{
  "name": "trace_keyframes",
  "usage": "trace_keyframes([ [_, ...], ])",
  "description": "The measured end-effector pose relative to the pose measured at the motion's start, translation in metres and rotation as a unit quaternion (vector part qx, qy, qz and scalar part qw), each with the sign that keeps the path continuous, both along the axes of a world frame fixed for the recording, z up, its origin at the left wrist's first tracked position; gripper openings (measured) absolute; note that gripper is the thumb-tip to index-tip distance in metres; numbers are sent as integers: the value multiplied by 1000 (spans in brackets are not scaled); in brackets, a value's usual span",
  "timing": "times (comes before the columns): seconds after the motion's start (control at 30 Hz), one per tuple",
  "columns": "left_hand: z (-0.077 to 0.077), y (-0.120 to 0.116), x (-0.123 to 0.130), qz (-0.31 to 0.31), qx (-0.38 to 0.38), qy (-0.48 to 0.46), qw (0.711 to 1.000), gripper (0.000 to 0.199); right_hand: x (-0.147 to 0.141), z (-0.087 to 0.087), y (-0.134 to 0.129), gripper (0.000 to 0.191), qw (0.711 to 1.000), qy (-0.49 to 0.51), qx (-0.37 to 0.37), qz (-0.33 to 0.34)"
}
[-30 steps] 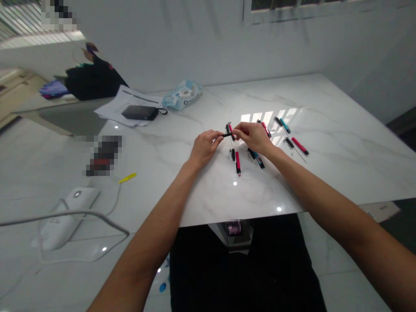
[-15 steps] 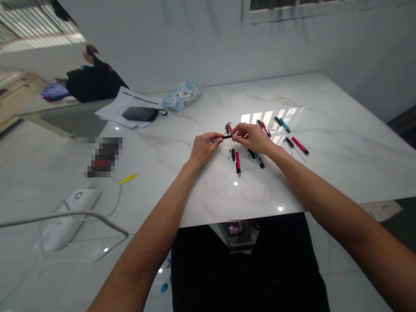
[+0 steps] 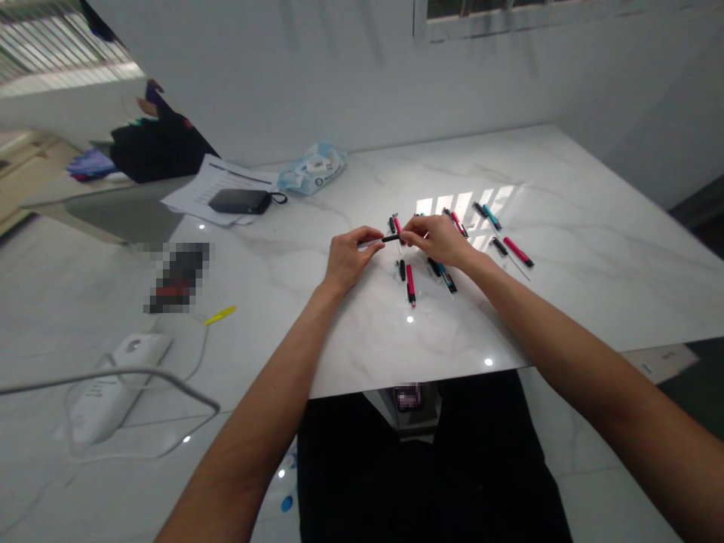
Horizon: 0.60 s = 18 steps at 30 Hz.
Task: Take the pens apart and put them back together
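Only one black pen piece pinched between left hand and right hand

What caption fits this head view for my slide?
Left hand and right hand pinch a black pen part above scattered red and teal pens on a white marble table.

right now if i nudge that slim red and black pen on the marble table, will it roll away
Probably yes: the slim red and black pen looks round-bodied and lies on its side, so it may well roll. The polished white marble tabletop looks smooth, so it could also slide easily. It looks thin and light, likely stiff rather than floppy.
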<state>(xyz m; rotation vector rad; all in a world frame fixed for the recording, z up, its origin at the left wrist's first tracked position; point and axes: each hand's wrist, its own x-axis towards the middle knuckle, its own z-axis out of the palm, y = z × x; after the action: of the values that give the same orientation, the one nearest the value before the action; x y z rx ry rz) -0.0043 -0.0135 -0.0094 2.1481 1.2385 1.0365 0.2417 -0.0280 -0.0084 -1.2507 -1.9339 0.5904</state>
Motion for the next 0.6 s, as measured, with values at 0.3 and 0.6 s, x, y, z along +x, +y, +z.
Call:
trace_keyframes([
  [0.3,0,0,1,-13,4,-18,1000,16,-1,3,-2,20,1000,-2,-12,1],
  [0.6,2,-1,2,-14,12,-12,1000,16,-2,4,-3,21,1000,6,-6,1],
])
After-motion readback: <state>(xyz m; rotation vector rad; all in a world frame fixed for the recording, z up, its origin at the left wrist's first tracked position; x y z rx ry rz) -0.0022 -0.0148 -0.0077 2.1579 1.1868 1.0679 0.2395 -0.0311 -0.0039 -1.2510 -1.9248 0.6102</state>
